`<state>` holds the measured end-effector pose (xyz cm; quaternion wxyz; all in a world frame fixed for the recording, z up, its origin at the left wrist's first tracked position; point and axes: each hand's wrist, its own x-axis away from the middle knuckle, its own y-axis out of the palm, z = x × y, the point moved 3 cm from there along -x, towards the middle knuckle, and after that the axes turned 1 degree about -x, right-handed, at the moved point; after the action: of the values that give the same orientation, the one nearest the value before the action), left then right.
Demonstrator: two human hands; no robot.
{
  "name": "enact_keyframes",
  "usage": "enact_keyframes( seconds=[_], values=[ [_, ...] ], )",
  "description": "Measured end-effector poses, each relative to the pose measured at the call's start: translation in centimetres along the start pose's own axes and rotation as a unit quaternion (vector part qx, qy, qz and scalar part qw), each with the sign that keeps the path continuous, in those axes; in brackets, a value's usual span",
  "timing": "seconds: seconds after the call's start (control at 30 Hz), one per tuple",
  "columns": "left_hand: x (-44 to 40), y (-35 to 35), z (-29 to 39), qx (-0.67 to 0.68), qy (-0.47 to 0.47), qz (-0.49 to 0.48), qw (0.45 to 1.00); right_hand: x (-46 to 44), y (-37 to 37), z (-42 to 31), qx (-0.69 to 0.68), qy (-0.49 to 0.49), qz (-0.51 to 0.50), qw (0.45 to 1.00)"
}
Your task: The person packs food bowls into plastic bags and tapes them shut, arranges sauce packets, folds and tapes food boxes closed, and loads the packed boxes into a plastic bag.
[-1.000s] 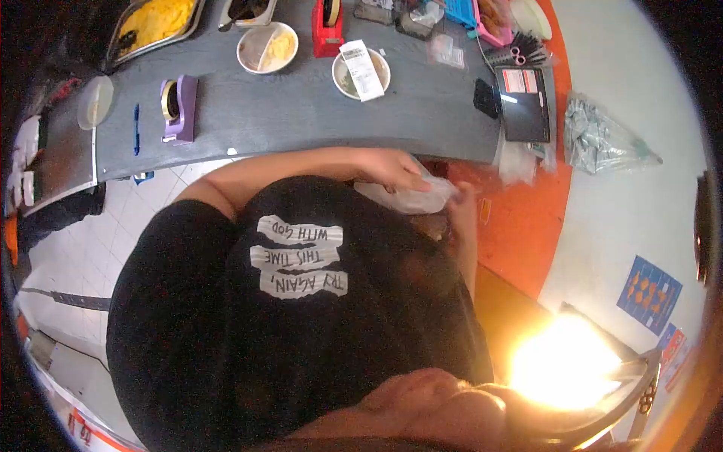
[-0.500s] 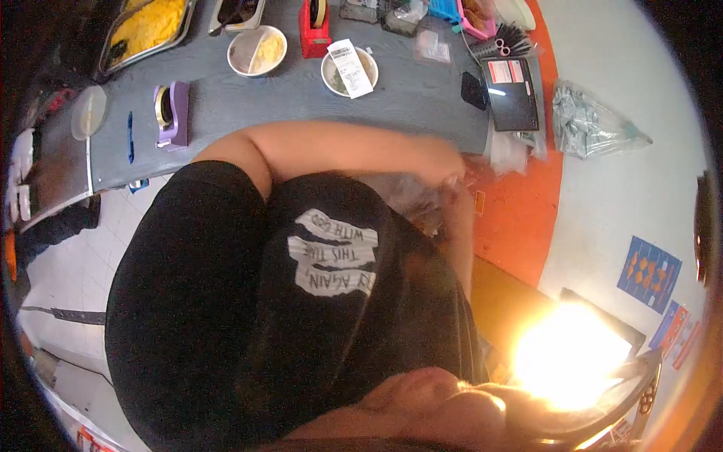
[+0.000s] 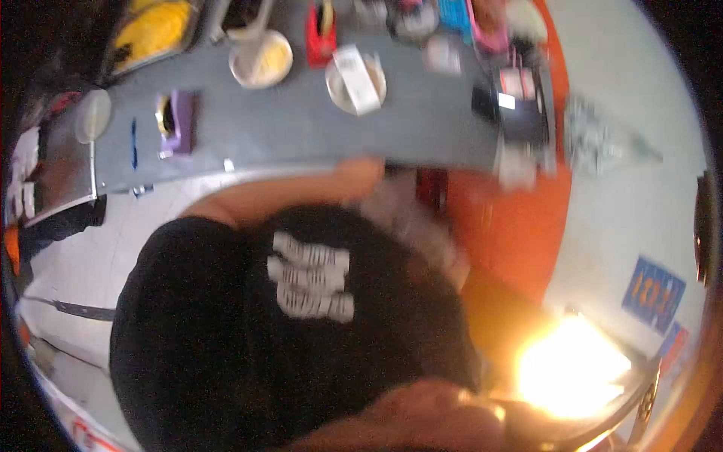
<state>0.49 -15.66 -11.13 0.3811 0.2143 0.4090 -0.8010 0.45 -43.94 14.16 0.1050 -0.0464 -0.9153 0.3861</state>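
Observation:
At the table's front edge my left hand [image 3: 361, 178] is closed and blurred, with the upper end of a clear plastic bag [image 3: 410, 218] at its fingers. The bag runs down to the right along the front of my black shirt. Only a small, smeared part of my right hand [image 3: 456, 273] shows beside the bag's lower end; its fingers cannot be made out. Beyond my left hand on the table stand a bowl with a paper receipt [image 3: 357, 79] across it and a bowl of yellow food [image 3: 263, 64].
On the grey table [image 3: 263, 128] are a purple tape dispenser [image 3: 178, 124], a red tape dispenser [image 3: 321, 38], a blue pen [image 3: 134, 143] and a tray of yellow food [image 3: 154, 34]. A dark tablet [image 3: 523, 109] sits at the right end. A bright lamp [image 3: 572, 365] glows at lower right.
My left hand has moved left, away from my right hand, and the plastic bag now stretches out between them. My left forearm has drawn back off the table. The view has shifted slightly.

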Motion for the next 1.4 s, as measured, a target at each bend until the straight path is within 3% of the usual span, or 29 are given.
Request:
enact_keyframes(
  seconds=[0.03, 0.07, 0.17, 0.2, 0.23, 0.27, 0.37, 0.4, 0.43, 0.47, 0.5, 0.57, 0.6, 0.63, 0.67, 0.7, 0.73, 0.77, 0.8, 0.83, 0.9, 0.93, 1.0, 1.07, 1.13, 1.2, 1.27, 1.37, 1.4],
  values=[
    [-5.5, -2.5, 2.8, 0.067, -0.096, -0.332, 0.936, 5.6, 0.8, 0.6, -0.007, 0.047, 0.001, 0.999],
    [-11.5, -8.5, 7.9, 0.108, -0.153, -0.589, 0.786, 6.0, -0.2, -3.5, -0.076, 0.129, -0.033, 0.988],
    [-13.6, -8.3, 5.7, 0.094, -0.052, -0.524, 0.845, 5.8, 0.8, -5.0, 0.021, 0.122, -0.143, 0.982],
    [-14.3, -9.6, 5.5, 0.098, -0.053, -0.527, 0.843, 5.3, 1.8, -3.3, 0.233, -0.083, -0.138, 0.959],
    [-15.4, -10.7, 4.9, 0.367, -0.271, -0.526, 0.717, 4.8, 2.2, -1.1, 0.232, -0.082, -0.136, 0.960],
    [-15.9, -11.8, 4.4, 0.585, -0.453, -0.456, 0.495, 4.6, 2.4, -0.5, 0.251, -0.076, -0.096, 0.960],
    [-12.9, -14.4, 1.3, 0.558, -0.465, -0.537, 0.430, 1.8, 2.2, 0.6, 0.056, -0.036, 0.068, 0.995],
    [-12.7, -15.3, 0.2, 0.558, -0.467, -0.534, 0.429, 0.8, 2.8, -0.5, 0.058, -0.036, 0.065, 0.996],
    [-12.3, -16.3, -0.6, 0.421, -0.296, -0.698, 0.498, 0.3, 4.2, -1.9, -0.291, 0.065, -0.055, 0.953],
    [-12.2, -16.8, -2.1, 0.247, -0.097, -0.806, 0.529, 0.3, 5.6, -3.9, -0.601, 0.155, -0.164, 0.767],
    [-12.3, -17.1, -4.5, 0.243, -0.099, -0.805, 0.533, 0.8, 6.1, -5.8, -0.603, 0.154, -0.169, 0.765],
    [-13.4, -17.9, -9.5, 0.519, -0.406, -0.493, 0.567, 1.9, 8.1, -9.2, -0.349, 0.100, -0.346, 0.865],
    [-14.1, -19.2, -9.4, 0.515, -0.408, -0.484, 0.578, 0.9, 9.8, -7.5, -0.363, 0.121, -0.465, 0.798],
    [-15.1, -20.9, -8.8, 0.601, -0.466, -0.354, 0.545, 0.3, 11.3, -7.8, -0.360, 0.114, -0.479, 0.792],
    [-15.4, -22.8, -8.8, 0.671, -0.508, -0.213, 0.497, -0.7, 12.2, -8.7, -0.143, -0.117, -0.396, 0.900],
    [-15.1, -24.4, -9.1, 0.666, -0.510, -0.202, 0.506, -1.1, 13.3, -9.6, 0.082, -0.337, -0.261, 0.901],
    [-14.6, -25.7, -9.0, 0.642, -0.512, -0.280, 0.498, -3.2, 14.4, -9.4, 0.060, -0.326, -0.190, 0.924],
    [-14.0, -26.9, -8.9, 0.613, -0.510, -0.358, 0.486, -6.2, 15.6, -8.4, -0.113, -0.166, -0.223, 0.954],
    [-13.9, -27.7, -8.3, 0.463, -0.409, -0.415, 0.668, -8.5, 16.9, -7.9, -0.277, 0.004, -0.246, 0.929],
    [-13.4, -28.1, -8.7, 0.459, -0.408, -0.407, 0.676, -9.8, 18.2, -8.9, -0.280, -0.003, -0.254, 0.926],
    [-11.6, -27.9, -10.1, 0.380, -0.386, -0.424, 0.726, -10.4, 20.7, -10.3, -0.414, 0.098, -0.392, 0.816],
    [-11.5, -27.8, -10.8, 0.340, -0.409, -0.338, 0.776, -9.4, 20.6, -12.7, -0.413, 0.095, -0.396, 0.815],
    [-9.6, -26.5, -14.0, 0.309, -0.406, -0.305, 0.804, -7.4, 21.5, -18.6, -0.066, -0.156, -0.469, 0.867],
    [-8.5, -25.7, -16.3, 0.254, -0.395, -0.290, 0.834, -9.6, 27.5, -21.3, -0.093, -0.331, -0.390, 0.854],
    [-9.1, -26.3, -15.8, 0.160, -0.337, -0.259, 0.891, -7.1, 32.2, -26.5, -0.080, -0.374, -0.361, 0.851],
    [-9.9, -27.5, -14.5, 0.063, -0.278, -0.225, 0.932, -5.5, 37.7, -29.4, 0.108, -0.521, -0.227, 0.816],
    [-10.4, -28.4, -13.4, 0.048, -0.284, -0.289, 0.913, -4.1, 40.0, -31.5, 0.196, -0.360, -0.299, 0.862],
    [-9.8, -28.4, -13.5, 0.028, -0.263, -0.334, 0.905, -5.8, 42.4, -29.9, 0.251, -0.289, -0.400, 0.833],
    [-9.7, -28.4, -13.5, 0.030, -0.264, -0.332, 0.905, -5.9, 42.3, -29.2, 0.091, -0.159, -0.395, 0.900]
  ],
)
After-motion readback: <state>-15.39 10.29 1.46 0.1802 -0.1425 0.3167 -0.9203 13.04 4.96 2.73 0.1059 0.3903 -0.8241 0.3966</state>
